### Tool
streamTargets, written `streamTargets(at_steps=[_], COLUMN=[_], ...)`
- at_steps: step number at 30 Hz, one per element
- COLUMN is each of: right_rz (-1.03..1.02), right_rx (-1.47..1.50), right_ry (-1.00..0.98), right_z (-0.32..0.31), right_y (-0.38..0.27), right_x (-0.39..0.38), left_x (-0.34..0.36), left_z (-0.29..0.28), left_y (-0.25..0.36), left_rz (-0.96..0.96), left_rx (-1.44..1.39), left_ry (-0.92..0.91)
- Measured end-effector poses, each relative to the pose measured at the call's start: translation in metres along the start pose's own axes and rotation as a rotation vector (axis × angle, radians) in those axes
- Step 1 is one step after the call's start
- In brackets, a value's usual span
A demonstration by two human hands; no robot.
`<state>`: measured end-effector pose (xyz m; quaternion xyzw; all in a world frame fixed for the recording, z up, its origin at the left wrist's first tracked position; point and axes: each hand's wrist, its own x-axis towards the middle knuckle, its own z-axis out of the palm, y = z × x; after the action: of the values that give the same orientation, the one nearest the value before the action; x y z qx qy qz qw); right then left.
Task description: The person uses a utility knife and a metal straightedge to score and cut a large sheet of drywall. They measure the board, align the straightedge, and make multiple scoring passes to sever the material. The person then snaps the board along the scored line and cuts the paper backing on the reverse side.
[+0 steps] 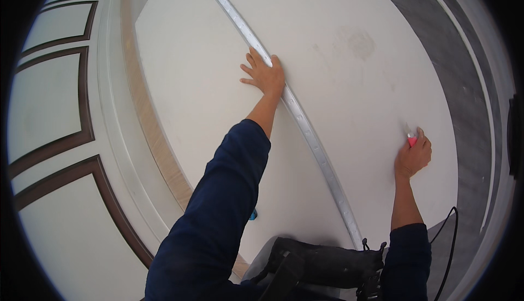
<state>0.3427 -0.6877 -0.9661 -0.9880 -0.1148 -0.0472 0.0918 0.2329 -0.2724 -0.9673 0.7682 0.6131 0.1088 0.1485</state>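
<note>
A long silver metal strip (297,110) with slots along it lies diagonally across a large pale board (365,99). My left hand (264,72) rests on the strip above the middle of the view, fingers spread. To the right of the strip, my right hand (414,152) grips a small red-handled tool (412,140) over the board; its silvery tip is blurred. A small blue object (252,214) shows partly from behind my left sleeve.
Pale panels (52,99) with brown trim run along the left, beside a wood-coloured edge (142,99). Dark grey floor (469,181) and a thin white strip (488,110) lie on the right. A black bag-like item (322,263) and a dark cable (454,230) are at the bottom.
</note>
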Motion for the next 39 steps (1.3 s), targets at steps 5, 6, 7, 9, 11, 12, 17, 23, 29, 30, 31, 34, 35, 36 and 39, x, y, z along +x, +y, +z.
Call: streamTargets(at_steps=[5,6,7,9,11,12,17,23,29,30,31,34,35,36,39], right_rz=[-0.114,-0.159,-0.109,-0.051,0.039,0.01,-0.037,-0.076,-0.064,-0.074,-0.083,-0.078,-0.073,-0.068,-0.038], right_rx=[-0.093,-0.019,-0.03,-0.053,-0.078,0.0,0.049,0.045,0.043,0.055,0.066,0.07,0.067,0.065,0.055], right_ry=[0.087,0.175,0.164,0.135,-0.059,-0.025,0.089,0.168,0.126,0.138,0.15,0.131,0.122,0.112,0.058], right_z=[0.023,0.032,0.038,0.034,0.008,0.001,0.006,0.011,0.006,0.006,0.006,0.008,0.008,0.007,0.005], right_y=[0.045,0.045,0.045,0.052,0.016,0.015,0.011,0.018,0.013,0.013,0.013,0.013,0.011,0.01,0.008], right_x=[-0.026,-0.02,-0.01,-0.012,0.006,0.007,-0.017,-0.014,-0.012,-0.013,-0.013,-0.014,-0.014,-0.013,-0.013], left_x=[-0.028,-0.013,0.0,0.004,0.027,0.03,0.024,0.023,0.036,0.036,0.035,0.033,0.037,0.041,0.032], left_z=[0.059,0.069,0.069,0.053,0.034,0.028,0.013,0.009,0.013,0.012,0.01,0.007,0.008,0.009,0.006], left_y=[-0.067,-0.075,-0.061,-0.04,-0.047,-0.036,-0.047,-0.045,-0.058,-0.057,-0.054,-0.051,-0.055,-0.059,-0.054], left_rz=[0.256,0.288,0.274,0.3,0.312,0.283,0.178,0.091,0.14,0.135,0.115,0.096,0.114,0.132,0.097], left_rx=[0.231,0.22,0.071,0.136,0.218,0.23,0.276,0.196,0.164,0.174,0.179,0.177,0.165,0.152,0.104], left_ry=[0.023,0.058,0.016,0.009,0.056,0.069,0.001,-0.07,-0.049,-0.055,-0.065,-0.075,-0.067,-0.059,-0.065])
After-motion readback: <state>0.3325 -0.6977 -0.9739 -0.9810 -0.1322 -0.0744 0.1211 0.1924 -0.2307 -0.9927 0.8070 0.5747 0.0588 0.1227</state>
